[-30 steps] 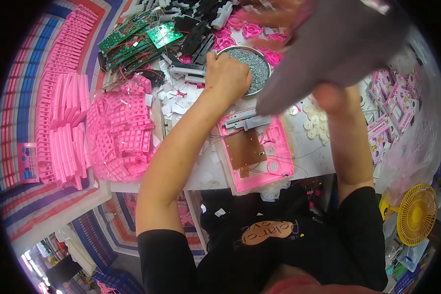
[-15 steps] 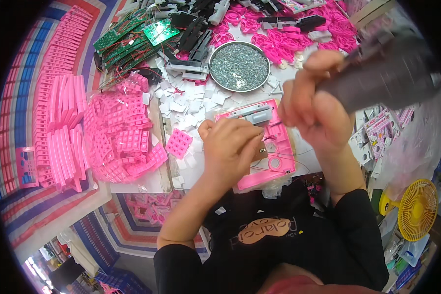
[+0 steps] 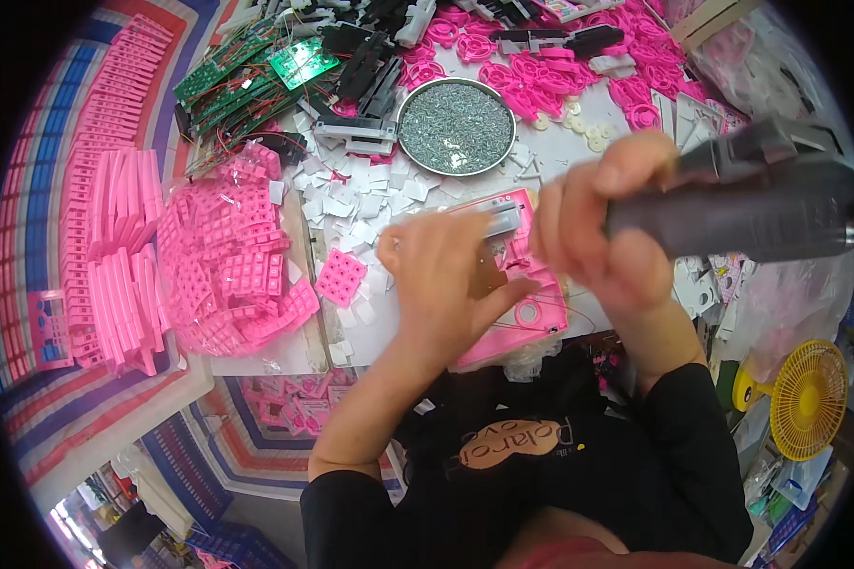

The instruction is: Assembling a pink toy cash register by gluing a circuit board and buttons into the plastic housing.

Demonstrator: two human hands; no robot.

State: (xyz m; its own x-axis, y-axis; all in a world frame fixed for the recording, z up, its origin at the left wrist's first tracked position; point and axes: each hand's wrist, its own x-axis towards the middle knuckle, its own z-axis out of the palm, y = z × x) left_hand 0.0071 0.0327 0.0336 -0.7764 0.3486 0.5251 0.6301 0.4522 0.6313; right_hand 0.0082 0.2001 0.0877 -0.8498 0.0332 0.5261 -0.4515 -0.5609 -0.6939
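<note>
A pink plastic housing (image 3: 541, 308) lies in front of me with its inside facing up. It holds a grey part (image 3: 505, 220) near its far end and thin wires by its round opening. My left hand (image 3: 441, 280) is over the housing's left side, blurred, with the thumb spread away from the fingers. A brown piece shows partly beneath it. My right hand (image 3: 603, 228) grips a dark grey power screwdriver (image 3: 740, 209) above the housing's right side. The tool's long body extends right, and its working tip cannot be made out.
Beyond the housing is a round dish (image 3: 457, 128) of small screws. White squares (image 3: 351, 194), a pink keypad (image 3: 340, 277) and a bag of pink keypads (image 3: 228, 256) lie left. Green circuit boards (image 3: 247, 81) and pink rings (image 3: 541, 85) are heaped behind; a yellow fan (image 3: 808, 398) stands right.
My right hand and the power screwdriver have moved slightly down and left, and the tool has tilted. My left thumb has spread away from the fingers, exposing more of the gap between them.
</note>
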